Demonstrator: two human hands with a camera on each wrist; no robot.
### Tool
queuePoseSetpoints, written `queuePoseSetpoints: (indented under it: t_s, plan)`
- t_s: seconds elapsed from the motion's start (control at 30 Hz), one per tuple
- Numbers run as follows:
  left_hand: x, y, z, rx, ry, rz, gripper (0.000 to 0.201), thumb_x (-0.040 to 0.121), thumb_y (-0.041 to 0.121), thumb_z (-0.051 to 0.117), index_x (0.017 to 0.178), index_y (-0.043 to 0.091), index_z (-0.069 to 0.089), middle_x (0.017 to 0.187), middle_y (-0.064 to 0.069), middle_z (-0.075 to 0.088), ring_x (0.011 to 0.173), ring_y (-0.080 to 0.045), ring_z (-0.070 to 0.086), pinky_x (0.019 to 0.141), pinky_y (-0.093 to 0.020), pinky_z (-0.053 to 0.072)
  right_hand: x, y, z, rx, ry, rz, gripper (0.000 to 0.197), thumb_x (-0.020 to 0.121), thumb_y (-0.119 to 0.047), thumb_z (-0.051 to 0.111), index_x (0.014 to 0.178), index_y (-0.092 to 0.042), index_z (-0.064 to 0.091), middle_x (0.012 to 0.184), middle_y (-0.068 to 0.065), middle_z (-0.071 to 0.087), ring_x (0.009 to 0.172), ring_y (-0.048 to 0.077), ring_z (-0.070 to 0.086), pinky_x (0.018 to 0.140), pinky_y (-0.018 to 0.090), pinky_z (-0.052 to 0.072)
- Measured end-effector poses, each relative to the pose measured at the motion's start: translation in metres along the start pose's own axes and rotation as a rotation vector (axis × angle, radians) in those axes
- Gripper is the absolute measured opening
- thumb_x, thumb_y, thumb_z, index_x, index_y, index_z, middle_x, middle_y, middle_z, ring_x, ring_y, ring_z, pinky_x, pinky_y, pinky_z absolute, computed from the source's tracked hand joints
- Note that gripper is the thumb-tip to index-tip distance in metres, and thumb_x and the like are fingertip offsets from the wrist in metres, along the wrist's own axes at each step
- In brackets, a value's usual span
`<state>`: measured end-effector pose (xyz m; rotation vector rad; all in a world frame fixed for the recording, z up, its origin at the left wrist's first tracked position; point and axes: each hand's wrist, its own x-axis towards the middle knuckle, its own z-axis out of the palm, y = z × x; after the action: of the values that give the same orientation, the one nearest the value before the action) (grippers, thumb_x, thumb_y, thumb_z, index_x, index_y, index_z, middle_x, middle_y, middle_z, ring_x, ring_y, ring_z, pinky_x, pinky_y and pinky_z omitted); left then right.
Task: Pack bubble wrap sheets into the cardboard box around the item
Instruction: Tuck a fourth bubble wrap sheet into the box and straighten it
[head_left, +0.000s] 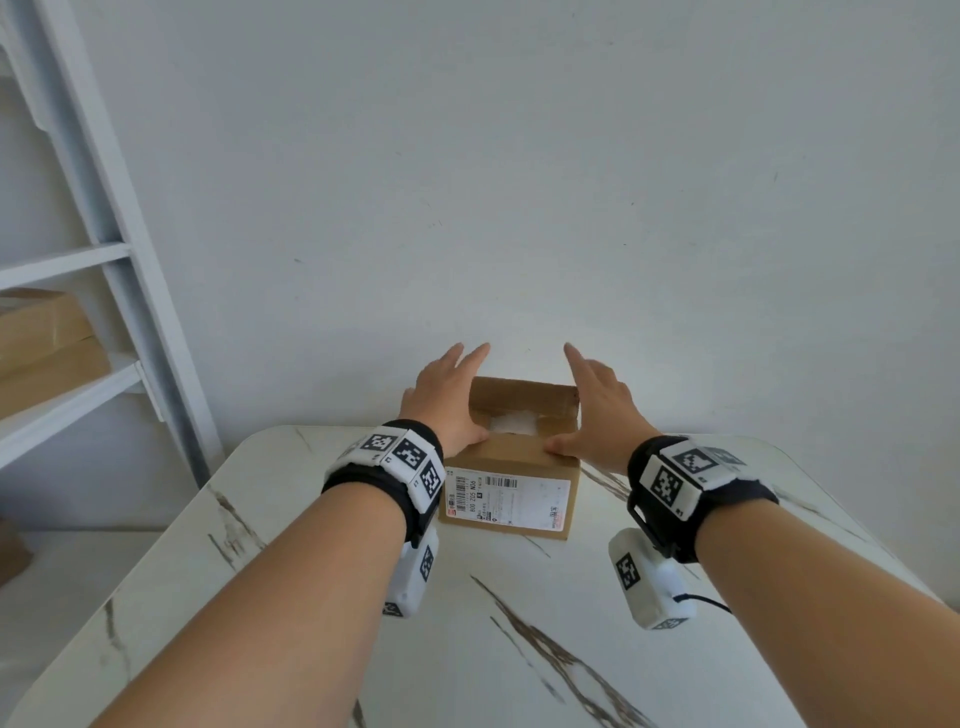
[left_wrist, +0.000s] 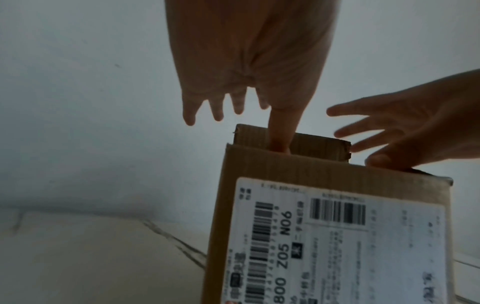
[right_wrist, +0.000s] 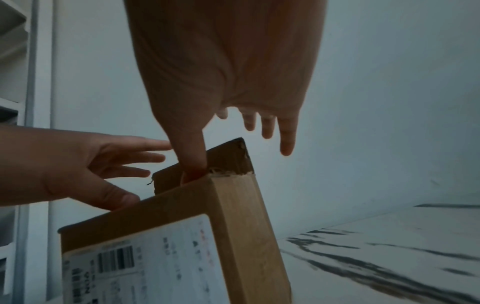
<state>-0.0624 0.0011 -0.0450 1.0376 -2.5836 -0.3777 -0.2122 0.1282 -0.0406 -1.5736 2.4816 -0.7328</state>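
A small brown cardboard box (head_left: 511, 470) with a white shipping label stands on the marble table, its top partly open. White bubble wrap (head_left: 511, 423) shows through the gap between the flaps. The far flap (head_left: 522, 397) stands up. My left hand (head_left: 449, 397) hovers over the box's left side with fingers spread straight and its thumb pressing the near flap. My right hand (head_left: 592, 402) mirrors it on the right side, thumb on the near flap. The box (left_wrist: 337, 226) and the left thumb appear in the left wrist view; the box (right_wrist: 182, 236) appears in the right wrist view. The item inside is hidden.
The white marble table (head_left: 467, 623) reaches to a plain white wall. A white shelf unit (head_left: 104, 260) at the left holds flat cardboard boxes (head_left: 47, 343). Open tabletop lies in front of and beside the box.
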Motion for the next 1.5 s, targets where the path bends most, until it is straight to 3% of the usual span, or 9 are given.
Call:
queuePoseSetpoints:
  t_s: [0.1, 0.2, 0.3, 0.63, 0.77, 0.87, 1.03, 1.23, 1.5]
  plan:
    - [0.002, 0.003, -0.002, 0.013, -0.042, 0.077, 0.076, 0.082, 0.019, 0.072, 0.148, 0.028, 0.034, 0.155, 0.001, 0.034, 0.142, -0.022, 0.032, 0.114, -0.046, 0.031, 0.004, -0.002, 0.002, -0.108, -0.040, -0.075, 0.087, 0.081, -0.024, 0.070, 0.152, -0.025, 0.018, 0.157, -0.001, 0.023, 0.143, 0.022, 0.025, 0.114, 0.035, 0.028]
    - [-0.001, -0.002, 0.000, -0.071, 0.003, 0.065, 0.046, 0.083, 0.016, 0.071, 0.127, 0.026, 0.060, 0.130, 0.003, 0.060, 0.120, -0.018, 0.055, 0.101, -0.033, 0.043, 0.000, -0.003, 0.004, -0.159, -0.015, -0.129, 0.045, 0.084, -0.023, 0.061, 0.129, -0.025, 0.056, 0.128, -0.004, 0.059, 0.119, 0.020, 0.054, 0.095, 0.029, 0.044]
    - [-0.006, -0.008, 0.003, -0.159, -0.020, 0.020, 0.025, 0.087, 0.022, 0.067, 0.111, 0.024, 0.072, 0.121, 0.005, 0.066, 0.115, -0.014, 0.057, 0.094, -0.023, 0.042, -0.009, -0.002, 0.006, -0.046, -0.046, -0.096, 0.027, 0.090, -0.023, 0.058, 0.114, -0.025, 0.070, 0.113, -0.005, 0.069, 0.106, 0.015, 0.060, 0.093, 0.029, 0.048]
    - [-0.013, -0.012, 0.022, -0.361, -0.042, -0.080, 0.024, 0.096, 0.027, 0.055, 0.109, 0.021, 0.075, 0.134, 0.000, 0.061, 0.141, -0.008, 0.035, 0.099, -0.022, 0.031, -0.010, -0.001, 0.010, 0.023, -0.089, 0.074, 0.029, 0.095, -0.035, 0.052, 0.116, -0.027, 0.070, 0.131, 0.004, 0.057, 0.113, 0.024, 0.056, 0.093, 0.032, 0.046]
    - [-0.022, -0.006, 0.017, -0.314, -0.021, -0.089, 0.028, 0.095, 0.028, 0.055, 0.112, 0.016, 0.074, 0.142, 0.004, 0.053, 0.138, -0.012, 0.040, 0.098, -0.023, 0.036, -0.009, 0.000, 0.015, -0.051, -0.050, 0.090, 0.031, 0.094, -0.042, 0.047, 0.114, -0.030, 0.068, 0.110, -0.004, 0.064, 0.088, 0.016, 0.061, 0.081, 0.034, 0.054]
    - [-0.024, -0.008, 0.014, -0.361, -0.143, -0.146, 0.040, 0.089, 0.040, 0.061, 0.128, 0.030, 0.062, 0.157, 0.002, 0.029, 0.138, -0.020, 0.038, 0.097, -0.040, 0.050, -0.013, 0.000, 0.013, -0.023, -0.095, 0.084, 0.036, 0.092, -0.044, 0.048, 0.121, -0.030, 0.063, 0.127, 0.001, 0.058, 0.074, 0.021, 0.067, 0.072, 0.038, 0.059]
    - [-0.022, -0.011, 0.014, -0.412, -0.207, -0.169, 0.045, 0.091, 0.042, 0.059, 0.136, 0.034, 0.053, 0.161, 0.005, 0.014, 0.138, -0.025, 0.037, 0.073, -0.041, 0.062, -0.018, 0.006, 0.011, -0.023, -0.238, -0.013, 0.050, 0.097, -0.047, 0.040, 0.145, -0.034, 0.036, 0.161, 0.000, 0.010, 0.121, 0.027, 0.053, 0.094, 0.038, 0.051]
    - [-0.006, -0.009, 0.021, -0.357, -0.171, -0.147, 0.046, 0.096, 0.039, 0.051, 0.142, 0.032, 0.046, 0.162, 0.000, 0.008, 0.136, -0.026, 0.041, 0.070, -0.036, 0.061, -0.005, 0.006, 0.021, -0.031, -0.219, -0.001, 0.048, 0.102, -0.038, 0.031, 0.150, -0.030, 0.027, 0.162, 0.002, 0.002, 0.144, 0.023, 0.025, 0.112, 0.033, 0.025]
    - [0.027, -0.014, 0.034, -0.259, -0.139, -0.153, 0.043, 0.099, 0.039, 0.044, 0.142, 0.034, 0.045, 0.163, -0.005, 0.008, 0.146, -0.024, 0.024, 0.118, -0.040, 0.024, 0.026, -0.002, 0.023, -0.153, -0.244, 0.032, 0.046, 0.105, -0.025, 0.025, 0.150, -0.016, 0.025, 0.160, 0.009, 0.011, 0.141, 0.027, 0.030, 0.111, 0.034, 0.026]
